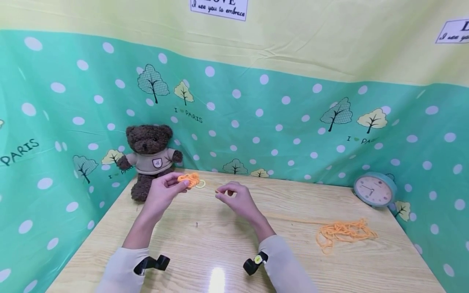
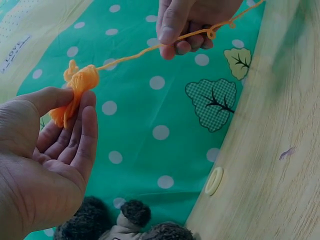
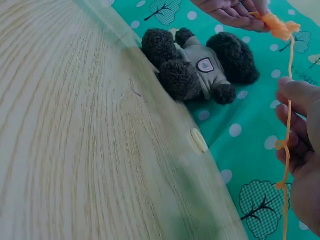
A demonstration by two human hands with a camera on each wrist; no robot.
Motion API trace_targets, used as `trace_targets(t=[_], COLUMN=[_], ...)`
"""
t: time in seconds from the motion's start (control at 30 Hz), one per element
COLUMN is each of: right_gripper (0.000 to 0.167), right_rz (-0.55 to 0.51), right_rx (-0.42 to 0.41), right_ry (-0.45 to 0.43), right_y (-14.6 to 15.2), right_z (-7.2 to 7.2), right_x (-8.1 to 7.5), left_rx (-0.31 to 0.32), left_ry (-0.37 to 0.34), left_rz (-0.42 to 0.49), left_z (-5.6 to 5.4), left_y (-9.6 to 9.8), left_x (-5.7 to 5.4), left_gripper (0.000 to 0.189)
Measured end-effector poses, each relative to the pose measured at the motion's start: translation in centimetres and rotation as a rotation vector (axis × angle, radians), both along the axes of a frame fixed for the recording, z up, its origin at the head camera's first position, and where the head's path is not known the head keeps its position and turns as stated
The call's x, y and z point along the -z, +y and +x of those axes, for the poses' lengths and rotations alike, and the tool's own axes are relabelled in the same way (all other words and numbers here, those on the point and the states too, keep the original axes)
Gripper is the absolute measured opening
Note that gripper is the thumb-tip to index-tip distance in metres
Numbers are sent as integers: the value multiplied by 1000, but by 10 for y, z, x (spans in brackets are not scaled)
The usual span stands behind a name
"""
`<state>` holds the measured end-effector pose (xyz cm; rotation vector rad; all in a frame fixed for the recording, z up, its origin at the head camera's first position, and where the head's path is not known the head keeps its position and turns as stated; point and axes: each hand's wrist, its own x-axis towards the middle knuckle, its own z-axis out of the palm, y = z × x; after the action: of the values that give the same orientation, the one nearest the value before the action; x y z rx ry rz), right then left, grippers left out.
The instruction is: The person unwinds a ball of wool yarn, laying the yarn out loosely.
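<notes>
My left hand pinches a small bundle of orange yarn between thumb and fingers, held up over the table. From the bundle a single strand runs to my right hand, which pinches it between thumb and forefinger. Small loops show in the strand past the right fingers. The strand carries on across the table to a loose, tangled heap of orange yarn on the right. A pale yellow ring lies on the table near its back edge, close behind the bundle in the head view.
A dark brown teddy bear in a beige shirt sits at the back left of the wooden table. At the back right stands a teal round clock. A green and yellow printed cloth hangs behind the table.
</notes>
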<state>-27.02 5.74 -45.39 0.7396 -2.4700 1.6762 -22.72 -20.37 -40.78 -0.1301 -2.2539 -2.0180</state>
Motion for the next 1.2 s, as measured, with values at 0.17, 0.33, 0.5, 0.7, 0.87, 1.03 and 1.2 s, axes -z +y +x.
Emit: trace_targets(t=[0.17,0.33,0.5,0.7,0.87,1.03,1.2], right_gripper=[10,12,16,19,21,24,26], right_rz=[-44,-156,-208,-245,-281,-303,-301], right_rx=[34,56,64,129,198,237,258], right_ry=[-3,-16,-17,-25,-45,-54,-36], right_y=[3,23,40,57,73,90,106], right_z=[2,6,8,10,13,16,19], right_x=[-5,-11,-15,-14,-16,-18,-19], left_rx=[-9,-7,-5,-5,14,18,15], left_ry=[-2,19,11,-3,-8,1,11], left_rz=[-10,-28,-28,-61,-44,-38,-27], left_z=[0,-1,-2,0,-1,-1,-1], left_y=[-3,-3,-3,1,3,4,4], left_x=[0,-1,0,2,4,5,5], left_gripper=[43,43,41,41,41,40,39])
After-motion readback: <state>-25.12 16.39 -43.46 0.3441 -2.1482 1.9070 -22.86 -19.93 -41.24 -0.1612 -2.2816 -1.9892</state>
